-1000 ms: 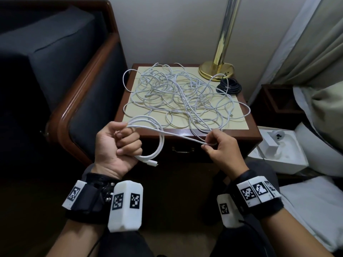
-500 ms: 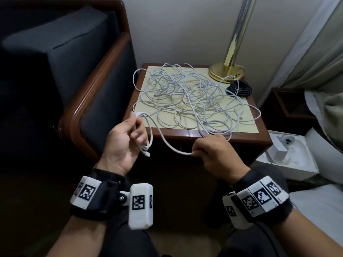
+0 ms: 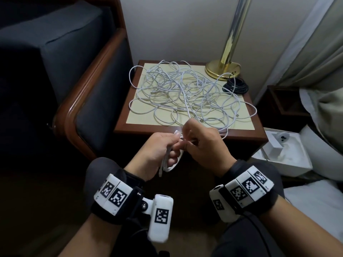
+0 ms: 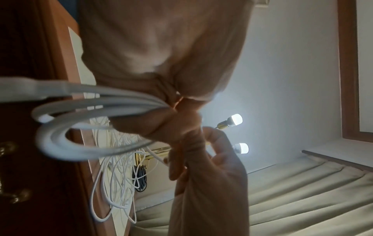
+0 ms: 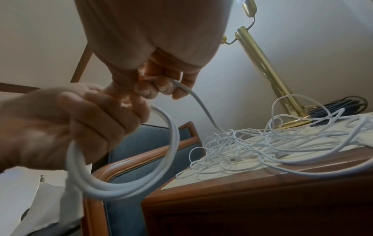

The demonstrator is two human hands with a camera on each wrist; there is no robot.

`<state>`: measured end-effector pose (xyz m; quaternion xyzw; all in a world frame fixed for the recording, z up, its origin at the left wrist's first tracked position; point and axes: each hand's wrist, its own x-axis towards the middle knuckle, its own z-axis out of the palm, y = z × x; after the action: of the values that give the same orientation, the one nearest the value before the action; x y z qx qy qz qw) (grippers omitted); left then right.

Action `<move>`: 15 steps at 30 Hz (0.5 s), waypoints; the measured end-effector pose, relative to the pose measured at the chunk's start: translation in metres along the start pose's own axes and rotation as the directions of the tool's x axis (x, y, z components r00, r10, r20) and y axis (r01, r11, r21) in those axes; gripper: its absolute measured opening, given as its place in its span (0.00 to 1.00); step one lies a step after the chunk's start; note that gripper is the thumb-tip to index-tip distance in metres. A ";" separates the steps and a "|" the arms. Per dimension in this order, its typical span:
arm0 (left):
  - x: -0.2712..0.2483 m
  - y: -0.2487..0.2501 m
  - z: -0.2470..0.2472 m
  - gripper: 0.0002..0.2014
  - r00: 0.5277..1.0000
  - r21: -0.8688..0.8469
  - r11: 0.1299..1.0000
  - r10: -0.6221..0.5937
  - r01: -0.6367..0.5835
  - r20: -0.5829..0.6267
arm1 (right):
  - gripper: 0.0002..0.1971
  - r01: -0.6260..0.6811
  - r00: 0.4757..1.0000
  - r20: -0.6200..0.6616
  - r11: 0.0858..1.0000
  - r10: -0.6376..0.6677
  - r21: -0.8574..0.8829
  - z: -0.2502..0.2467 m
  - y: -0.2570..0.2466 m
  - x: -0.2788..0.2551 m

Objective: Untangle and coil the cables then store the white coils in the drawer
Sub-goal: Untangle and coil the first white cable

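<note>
A tangle of white cables (image 3: 187, 97) (image 5: 252, 143) covers the nightstand top (image 3: 126, 125). My left hand (image 3: 157, 151) (image 5: 66, 124) grips a small white coil (image 3: 171, 164) (image 4: 90, 143) (image 5: 125, 183) in front of the nightstand's front edge. Right beside it, my right hand (image 3: 202, 143) (image 5: 161, 79) pinches the same white cable (image 5: 201, 107), which runs from my fingers back into the tangle. A coiled black cable (image 3: 235, 86) (image 5: 339, 105) lies at the back right by the lamp base. The drawer front with its brass handle (image 4: 12, 196) shows in the left wrist view.
A brass lamp (image 3: 222, 69) stands at the nightstand's back right corner. A dark armchair (image 3: 65, 80) with a wooden arm flanks the left side. An open white box (image 3: 284, 151) sits low on the right, beside bedding (image 3: 324, 112).
My right hand has moved left along the cable until it meets my left hand. The slack stretch between the hands has been taken up onto the coil.
</note>
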<state>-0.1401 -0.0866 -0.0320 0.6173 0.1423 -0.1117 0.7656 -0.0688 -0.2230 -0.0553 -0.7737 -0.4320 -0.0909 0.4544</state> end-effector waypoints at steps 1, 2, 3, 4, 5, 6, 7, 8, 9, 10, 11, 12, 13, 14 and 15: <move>-0.001 0.001 -0.001 0.21 0.999 0.022 1.000 -0.021 0.020 0.042 | 0.15 0.004 1.000 0.002 1.000 -0.004 0.002 0.000 0.001 -0.001; -0.002 0.003 -0.002 0.20 0.996 0.056 0.998 -0.038 0.034 0.076 | 0.16 0.011 1.000 0.011 1.000 -0.011 0.017 -0.001 0.002 -0.002; -0.003 0.005 -0.004 0.19 0.994 0.094 0.995 -0.052 0.042 0.101 | 0.17 0.013 1.000 0.027 0.999 -0.014 0.042 -0.002 0.003 -0.002; -0.004 0.007 -0.005 0.19 0.992 0.130 0.991 -0.056 0.041 0.112 | 0.19 0.004 0.999 0.048 0.997 -0.008 0.074 -0.003 0.004 -0.001; -0.005 0.009 -0.007 0.19 0.993 0.165 0.986 -0.048 0.029 0.108 | 0.21 -0.017 0.998 0.068 0.995 0.010 0.103 -0.004 0.005 0.000; -0.006 0.011 -0.009 0.19 0.995 0.192 0.981 -0.031 0.012 0.097 | 0.22 -0.043 0.996 0.087 0.991 0.033 0.124 -0.006 0.008 0.001; -0.007 0.013 -0.013 0.18 0.996 0.206 0.979 -0.012 -0.006 0.088 | 0.22 -0.071 0.993 0.104 0.988 0.057 0.138 -0.008 0.011 0.002; -0.009 0.016 -0.016 0.18 0.996 0.208 0.978 0.006 -0.023 0.085 | 0.21 -0.095 0.989 0.123 0.985 0.077 0.142 -0.011 0.014 0.004; -0.011 0.020 -0.020 0.18 0.996 0.200 0.979 0.029 -0.046 0.085 | 0.20 -0.116 0.985 0.143 0.984 0.096 0.134 -0.013 0.018 0.005; -0.014 0.025 -0.025 0.18 0.995 0.182 0.981 0.059 -0.073 0.081 | 0.17 -0.141 0.979 0.164 0.983 0.121 0.115 -0.016 0.022 0.007; -0.018 0.030 -0.031 0.18 0.992 0.149 0.983 0.097 -0.107 0.075 | 0.14 -0.170 0.971 0.183 0.982 0.153 0.082 -0.018 0.028 0.009; -0.023 0.035 -0.038 0.18 0.988 0.097 0.985 0.139 -0.145 0.065 | 0.12 -0.198 0.962 0.199 0.979 0.185 0.043 -0.020 0.035 0.011; -0.029 0.041 -0.044 0.18 0.982 0.028 0.983 0.179 -0.181 0.053 | 0.11 -0.225 0.953 0.211 0.974 0.217 0.010 -0.022 0.041 0.014; -0.034 0.046 -0.052 0.18 0.976 -0.046 0.976 0.214 -0.213 0.031 | 0.10 -0.248 0.946 0.212 0.969 0.245 -0.012 -0.024 0.048 0.018; -0.039 0.050 -0.059 0.18 0.970 -0.114 0.964 0.243 -0.242 0.001 | 0.08 -0.263 0.944 0.196 0.964 0.265 -0.036 -0.024 0.053 0.022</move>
<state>-0.1635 -0.0185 0.0162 0.5848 0.0663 -0.0134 0.8083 -0.0094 -0.2404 -0.0628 -0.8320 -0.3673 0.0464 0.4132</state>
